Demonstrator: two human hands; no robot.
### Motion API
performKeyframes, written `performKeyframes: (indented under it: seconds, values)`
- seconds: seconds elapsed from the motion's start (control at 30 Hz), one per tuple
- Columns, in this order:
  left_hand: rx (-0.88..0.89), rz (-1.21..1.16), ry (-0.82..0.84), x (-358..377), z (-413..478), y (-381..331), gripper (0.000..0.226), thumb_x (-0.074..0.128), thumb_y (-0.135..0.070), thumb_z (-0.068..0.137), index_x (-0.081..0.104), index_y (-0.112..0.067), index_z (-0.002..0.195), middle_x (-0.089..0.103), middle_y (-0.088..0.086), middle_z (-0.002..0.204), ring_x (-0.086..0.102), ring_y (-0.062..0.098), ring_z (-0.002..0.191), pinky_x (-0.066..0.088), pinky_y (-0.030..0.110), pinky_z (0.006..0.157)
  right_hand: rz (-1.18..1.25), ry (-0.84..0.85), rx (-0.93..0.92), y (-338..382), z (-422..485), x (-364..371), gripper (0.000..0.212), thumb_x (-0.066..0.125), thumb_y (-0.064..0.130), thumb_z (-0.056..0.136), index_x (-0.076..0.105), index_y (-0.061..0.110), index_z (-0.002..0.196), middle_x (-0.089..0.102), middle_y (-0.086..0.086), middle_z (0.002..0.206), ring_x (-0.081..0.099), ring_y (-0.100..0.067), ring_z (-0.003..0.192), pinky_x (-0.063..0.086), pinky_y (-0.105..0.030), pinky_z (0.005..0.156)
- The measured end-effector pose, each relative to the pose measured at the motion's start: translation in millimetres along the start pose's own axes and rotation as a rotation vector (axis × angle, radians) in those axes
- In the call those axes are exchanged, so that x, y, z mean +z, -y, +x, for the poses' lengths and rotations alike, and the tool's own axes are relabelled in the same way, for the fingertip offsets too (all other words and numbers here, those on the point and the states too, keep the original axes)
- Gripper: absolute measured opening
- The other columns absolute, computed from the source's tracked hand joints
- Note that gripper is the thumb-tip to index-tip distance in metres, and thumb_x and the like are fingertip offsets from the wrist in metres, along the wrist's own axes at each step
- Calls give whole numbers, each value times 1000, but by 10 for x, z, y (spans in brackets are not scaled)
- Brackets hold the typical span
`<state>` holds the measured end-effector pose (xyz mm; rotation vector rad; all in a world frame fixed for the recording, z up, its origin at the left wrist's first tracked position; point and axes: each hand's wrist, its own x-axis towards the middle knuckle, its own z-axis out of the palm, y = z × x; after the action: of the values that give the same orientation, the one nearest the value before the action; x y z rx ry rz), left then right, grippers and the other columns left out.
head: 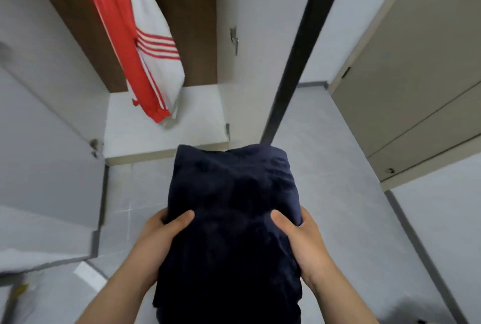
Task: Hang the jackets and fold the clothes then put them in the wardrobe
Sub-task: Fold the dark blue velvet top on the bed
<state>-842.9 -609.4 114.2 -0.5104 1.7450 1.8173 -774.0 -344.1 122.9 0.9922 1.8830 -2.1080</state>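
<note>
While the folded navy garment [231, 206] fills the lower middle of the frame, the left hand [166, 228] and right hand [302, 235] grip its two sides, thumbs pressed on top and fingers [158, 217] curled round the edges. At upper left, the open wardrobe [156, 128] holds a red jacket [122, 37] and a white jacket [158, 45], apparently hanging, though blurred.

Head camera, steep downward, close over hands, facing wardrobe [161, 120].
</note>
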Motion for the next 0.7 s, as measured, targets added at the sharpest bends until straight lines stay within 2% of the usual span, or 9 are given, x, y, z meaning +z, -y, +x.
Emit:
performKeyframes:
  seconds: [0.13,0.2,0.3,0.37,0.43,0.5,0.53,0.6,0.7]
  values:
    - [117,24,13,-468,-519,-936,71,91,-41,57,65,-17,118,76,4,105,74,26,95,55,43,86,-22,55,-88,988,-319,587,30,75,24,87,66,23,116,77,2,103,74,-19,95,57,-41,87]
    - [199,57,50,-680,-736,-1353,89,92,-51,43,63,-20,121,75,2,110,72,22,101,53,40,89,-39,67,-139,1455,-422,878,30,76,20,86,68,20,114,77,-1,101,74,-22,93,57,-44,88]
    - [356,89,34,-916,-963,-1867,105,92,-63,34,60,-23,126,73,-7,114,68,12,109,51,33,96,-76,89,-211,2058,-523,1269,33,80,22,82,70,18,113,78,-2,99,74,-24,93,56,-45,91]
    - [437,94,-1,-1058,-1050,-2177,99,91,-59,35,57,-30,123,72,-22,109,66,-2,106,51,17,87,-103,90,-259,2417,-575,1510,37,82,28,79,69,19,113,77,0,99,73,-22,94,55,-45,93]
    - [500,120,-32,-1190,-1098,-2498,89,89,-56,38,58,-36,118,71,-29,105,64,-9,102,49,15,84,-102,130,-296,2744,-618,1747,39,82,32,79,69,20,113,77,-1,101,72,-24,96,53,-47,96]
    - [546,108,-86,-1314,-1086,-2798,78,91,-46,44,64,-30,116,74,-17,106,68,3,103,51,27,89,-78,184,-334,3035,-639,1956,36,80,32,82,70,20,113,77,-4,102,73,-26,97,53,-49,97]
    - [567,72,-99,-1362,-1073,-2957,70,93,-33,50,67,-23,114,76,-8,105,70,12,103,53,31,87,-52,212,-355,3185,-642,2050,33,78,31,84,70,19,113,77,-4,102,74,-26,96,54,-48,96]
    - [590,-10,-98,-1433,-1038,-3293,55,89,-14,61,69,-12,111,77,4,102,73,21,97,57,29,76,-9,260,-393,3497,-650,2221,31,75,31,86,68,19,114,77,-3,102,75,-23,94,57,-42,87]
    - [632,-104,-112,-1482,-1001,-3810,29,72,-7,81,68,-6,109,76,11,99,74,24,89,58,31,68,-7,302,-548,3960,-658,2426,50,80,40,79,61,30,124,74,6,113,72,-13,99,56,-35,84]
